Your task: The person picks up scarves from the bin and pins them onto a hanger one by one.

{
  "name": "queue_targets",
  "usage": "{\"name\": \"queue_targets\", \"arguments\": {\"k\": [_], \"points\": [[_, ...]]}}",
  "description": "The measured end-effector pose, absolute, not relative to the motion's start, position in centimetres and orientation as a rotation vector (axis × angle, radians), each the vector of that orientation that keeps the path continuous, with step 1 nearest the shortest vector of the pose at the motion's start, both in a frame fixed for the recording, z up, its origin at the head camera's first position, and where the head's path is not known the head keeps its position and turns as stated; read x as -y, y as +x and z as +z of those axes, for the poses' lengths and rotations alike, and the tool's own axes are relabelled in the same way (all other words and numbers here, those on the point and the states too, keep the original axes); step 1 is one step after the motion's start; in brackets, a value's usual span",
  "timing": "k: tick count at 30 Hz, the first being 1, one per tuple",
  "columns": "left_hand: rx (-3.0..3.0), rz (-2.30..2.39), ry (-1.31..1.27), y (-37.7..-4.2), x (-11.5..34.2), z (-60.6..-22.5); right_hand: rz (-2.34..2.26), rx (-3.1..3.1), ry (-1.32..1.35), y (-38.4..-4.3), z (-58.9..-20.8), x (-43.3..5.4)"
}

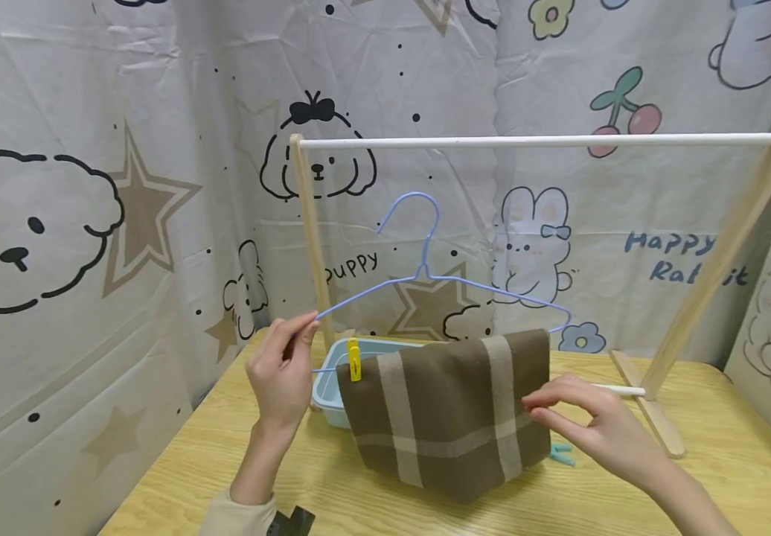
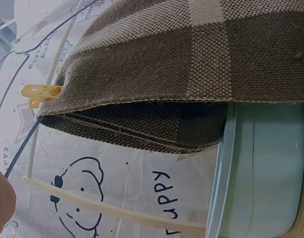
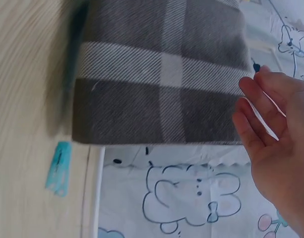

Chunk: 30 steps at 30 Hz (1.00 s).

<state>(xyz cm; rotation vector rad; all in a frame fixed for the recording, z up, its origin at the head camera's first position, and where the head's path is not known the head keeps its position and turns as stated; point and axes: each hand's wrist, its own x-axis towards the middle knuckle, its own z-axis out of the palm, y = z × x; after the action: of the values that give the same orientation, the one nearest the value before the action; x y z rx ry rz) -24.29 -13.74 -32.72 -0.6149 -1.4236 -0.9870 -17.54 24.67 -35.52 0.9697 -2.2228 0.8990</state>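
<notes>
A blue wire hanger (image 1: pixel 423 272) is held up with its hook on top, and my left hand (image 1: pixel 283 368) pinches its left arm near the end. Over the lower bar hangs a folded brown plaid cloth (image 1: pixel 449 417) with pale stripes. A yellow clothespin (image 1: pixel 354 359) clips the cloth's top left corner; the left wrist view shows the same yellow clothespin (image 2: pixel 41 92) at the fold. My right hand (image 1: pixel 596 420) is at the cloth's right side, fingers slightly bent, with nothing seen between them. Whether its fingertips touch the cloth is unclear in the right wrist view.
Behind the hanger stands a wooden rack with a white top rod (image 1: pixel 533 141). A light blue basin (image 1: pixel 329 398) sits behind the cloth, partly hidden. On the wooden table (image 1: pixel 178 476) lies a teal clothespin (image 3: pixel 58 168). Printed curtains (image 1: pixel 225 89) enclose the back and sides.
</notes>
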Motion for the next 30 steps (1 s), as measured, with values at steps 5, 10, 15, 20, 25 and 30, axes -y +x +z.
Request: {"name": "queue_targets", "arguments": {"k": [5,10,15,20,25,30], "points": [[1.437,-0.977,-0.609,-24.2,13.7,-32.7,0.871,2.265,0.893,-17.3,-36.8,-25.9],[1.449,-0.972,-0.609,-24.2,13.7,-32.7,0.849,2.323,0.780,-17.4,-38.2,-27.3],[1.459,-0.976,-0.614,-24.2,13.6,-32.8,0.869,2.329,0.792,-18.0,-39.7,-28.7],[1.455,-0.979,-0.622,-24.1,13.5,-32.8,0.897,2.353,0.808,-18.5,-41.0,-29.9],[1.455,-0.980,-0.630,-24.0,13.5,-32.9,0.935,2.432,0.793,-19.1,-42.1,-30.9],[1.463,-0.974,-0.628,-24.0,13.5,-32.9,1.016,2.580,0.802,-19.9,-43.1,-31.9]]}}
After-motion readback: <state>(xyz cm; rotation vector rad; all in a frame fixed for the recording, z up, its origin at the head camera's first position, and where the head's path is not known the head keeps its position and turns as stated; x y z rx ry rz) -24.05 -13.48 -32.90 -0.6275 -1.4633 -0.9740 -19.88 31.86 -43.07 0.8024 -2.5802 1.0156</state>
